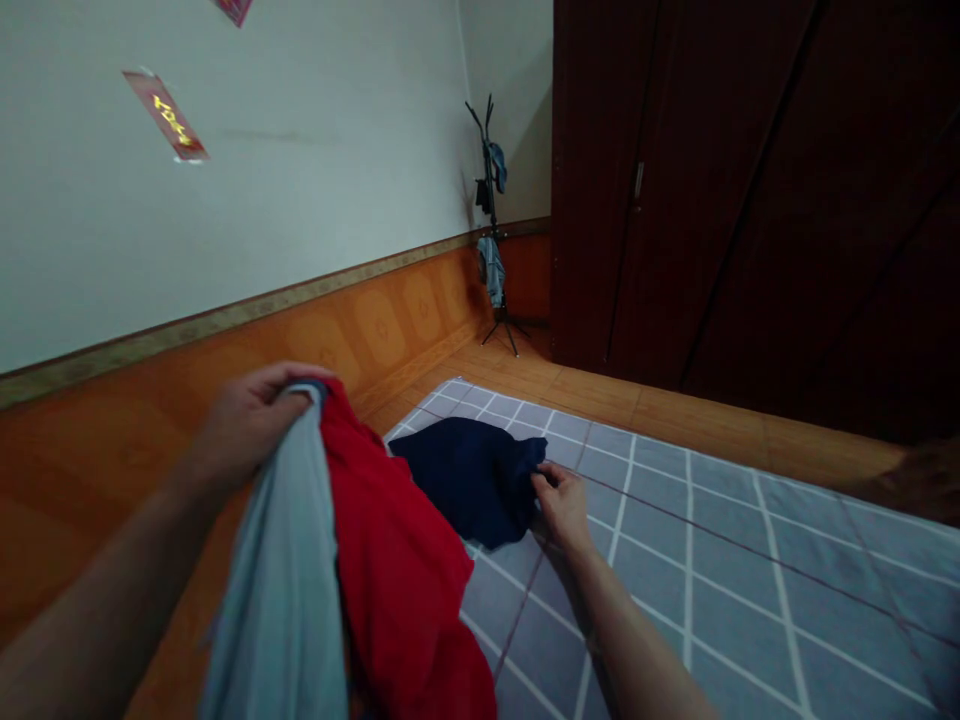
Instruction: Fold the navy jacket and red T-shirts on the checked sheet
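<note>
My left hand (259, 415) is closed on the top of a bundle of clothes. A light grey-blue garment (289, 590) hangs on the bundle's left side and a red garment (397, 560) on its right, with a bit of dark blue at the gripped edge. My right hand (561, 500) pinches the right end of a dark navy garment (472, 475). That navy piece lies on the grey checked bed cover (675, 560), partly behind the red cloth. Its exact kind I cannot make out.
Beyond the bed stands a black coat rack (491, 200) in the corner, with a cap and some denim on it. A dark wooden wardrobe (675, 200) fills the right background. Along the left runs a wall with an orange lower panel (375, 320). Wooden floor (600, 390) shows past the bed's edge.
</note>
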Demonstrator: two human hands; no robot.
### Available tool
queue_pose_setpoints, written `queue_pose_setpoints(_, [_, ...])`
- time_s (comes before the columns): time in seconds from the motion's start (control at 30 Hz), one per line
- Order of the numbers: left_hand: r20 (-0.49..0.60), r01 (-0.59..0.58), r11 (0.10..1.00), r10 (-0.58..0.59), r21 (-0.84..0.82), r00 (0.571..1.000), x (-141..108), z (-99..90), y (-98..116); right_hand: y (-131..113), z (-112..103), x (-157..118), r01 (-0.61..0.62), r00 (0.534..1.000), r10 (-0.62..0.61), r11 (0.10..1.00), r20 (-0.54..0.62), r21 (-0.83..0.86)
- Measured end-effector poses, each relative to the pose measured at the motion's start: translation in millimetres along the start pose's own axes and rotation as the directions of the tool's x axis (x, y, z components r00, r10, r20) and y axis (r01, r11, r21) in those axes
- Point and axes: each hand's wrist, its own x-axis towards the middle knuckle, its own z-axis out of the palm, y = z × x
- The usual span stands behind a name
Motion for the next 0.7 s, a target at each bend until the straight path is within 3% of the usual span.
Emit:
queue_pose_setpoints(0.03, [0.118,0.020,1.000,-0.018,-0.014,0.993,0.1,18.2,-11.2,2.1,2.0,-1.2,-0.038,0.999,0.036,0.999,0.036,0.033])
queue_pose_setpoints(0.1, [0.337,0.078,0.996,-0.059,-0.045,0.940,-1.0,54.5,-38.6,0.9,4.0,-3.9,-0.100,0.986,0.085,0.989,0.141,0.109])
queue_pose_setpoints(0.17, [0.441,0.091,0.994,-0.055,-0.061,0.896,-3.1,82.9,-65.3,-6.0,2.4,-7.0,-0.158,0.942,0.100,0.974,0.320,0.161])
queue_pose_setpoints(0.23, [0.512,0.081,0.994,-0.031,-0.075,0.858,-4.4,99.3,-84.0,-15.0,-1.2,-11.3,-0.227,0.833,0.108,0.961,0.543,0.157])
queue_pose_setpoints(0.3, [0.551,0.065,0.995,-0.011,-0.079,0.834,-3.4,106.1,-92.3,-22.6,-4.0,-16.6,-0.291,0.672,0.129,0.952,0.729,0.100])
queue_pose_setpoints(0.37, [0.556,0.034,0.996,0.016,-0.080,0.831,-0.3,109.3,-92.8,-27.2,-4.3,-21.5,-0.339,0.527,0.167,0.941,0.834,0.025])
queue_pose_setpoints(0.43, [0.557,-0.011,0.996,0.056,-0.083,0.828,2.8,114.2,-89.9,-28.4,-1.7,-24.8,-0.371,0.442,0.205,0.928,0.873,-0.030])
queue_pose_setpoints(0.47, [0.563,-0.040,0.996,0.081,-0.084,0.823,3.5,118.3,-88.0,-27.7,0.5,-25.5,-0.384,0.431,0.218,0.922,0.876,-0.041])
queue_pose_setpoints(0.53, [0.585,-0.108,0.991,0.132,-0.075,0.800,2.2,129.5,-83.4,-23.7,6.3,-24.9,-0.405,0.481,0.231,0.914,0.846,-0.020])
queue_pose_setpoints(0.6, [0.615,-0.200,0.978,0.190,-0.053,0.765,-3.2,143.3,-76.9,-16.7,12.4,-21.4,-0.414,0.624,0.237,0.909,0.745,0.058])
queue_pose_setpoints(0.7, [0.674,-0.338,0.941,0.252,-0.004,0.694,-15.1,165.5,-64.5,-3.8,17.6,-12.5,-0.397,0.839,0.256,0.891,0.481,0.219])
